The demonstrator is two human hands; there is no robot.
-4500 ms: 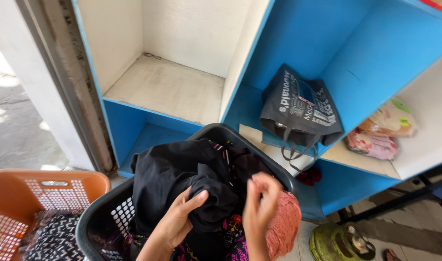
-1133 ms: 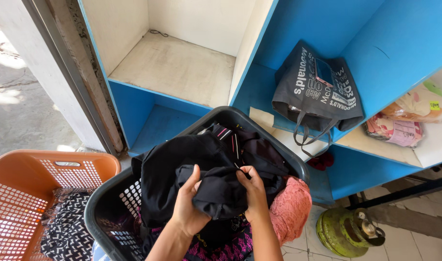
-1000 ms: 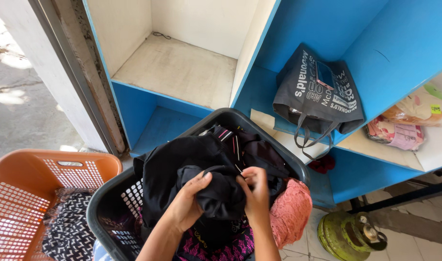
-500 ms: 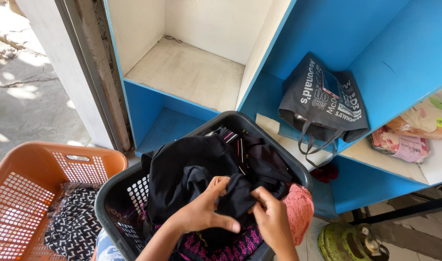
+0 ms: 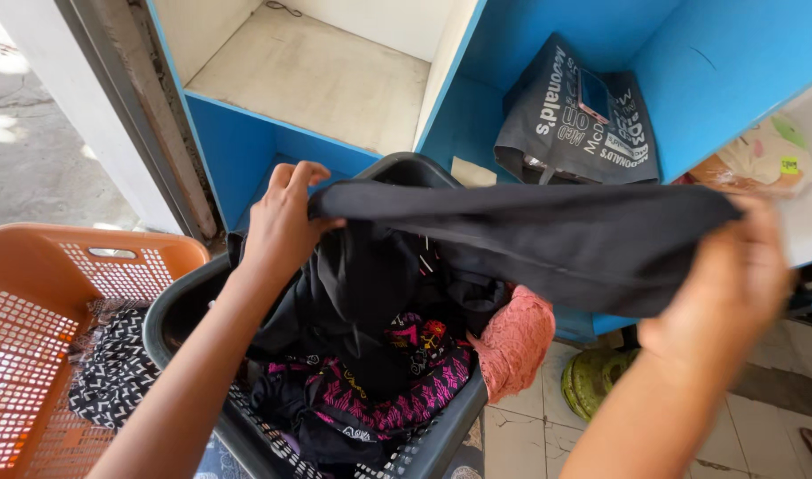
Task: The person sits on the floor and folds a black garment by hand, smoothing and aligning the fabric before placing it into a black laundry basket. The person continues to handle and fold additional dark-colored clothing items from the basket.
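Head view, looking down: the left hand point(image 5: 284, 222) and the right hand point(image 5: 734, 288) hold one black garment point(image 5: 548, 239) stretched between them, lifted above a dark grey laundry basket point(image 5: 424, 443). The left hand's fingers point(image 5: 291, 182) are curled shut over one end of the cloth, the thumb tucked beneath; the right hand is closed on the opposite end, though its fingertips are hidden behind the fabric and blurred, so only a pinching grip can be judged. The garment hangs taut and nearly level, its lower part trailing down into the basket on the left side (whether it is fully free of the pile cannot be told). In the basket lie more dark clothes point(image 5: 353, 293), a black piece with a pink pattern point(image 5: 397, 390) and a salmon lace piece point(image 5: 517, 341) draped over the rim. Beside the basket, on the left, stands an orange basket point(image 5: 33, 355) holding a black-and-white patterned cloth point(image 5: 113, 372). Behind are blue shelf compartments point(image 5: 246, 142), one with a bare pale floor, another holding a dark grey printed bag point(image 5: 583, 115); a green object point(image 5: 592, 381) sits on the tiled floor below. As a judgement, the sorting is at an early stage: one piece is drawn out and spread, one lies in the orange basket, and most of the pile remains unhandled.
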